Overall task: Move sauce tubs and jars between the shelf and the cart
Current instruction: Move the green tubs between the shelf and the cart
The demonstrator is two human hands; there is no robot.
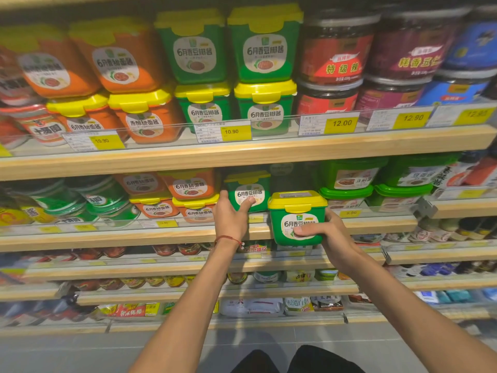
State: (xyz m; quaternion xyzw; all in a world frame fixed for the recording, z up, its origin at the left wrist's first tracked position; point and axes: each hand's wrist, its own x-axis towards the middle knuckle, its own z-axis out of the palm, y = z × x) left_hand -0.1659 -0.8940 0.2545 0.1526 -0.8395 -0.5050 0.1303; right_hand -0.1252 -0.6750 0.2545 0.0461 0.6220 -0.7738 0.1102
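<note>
The right hand point(333, 232) grips an upright yellow-lidded green plastic tub point(297, 211), its "6月香豆瓣酱" label facing outward, while the left hand point(231, 216) curls its fingers round a matching green tub point(250, 191) on the wooden shelf point(161, 235).

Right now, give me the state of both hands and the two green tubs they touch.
Left hand: grips the rear green tub.
Right hand: holds the front green tub.
Rear green tub: upright on the shelf, lid on.
Front green tub: upright, lid on, in front of the shelf edge.
</note>
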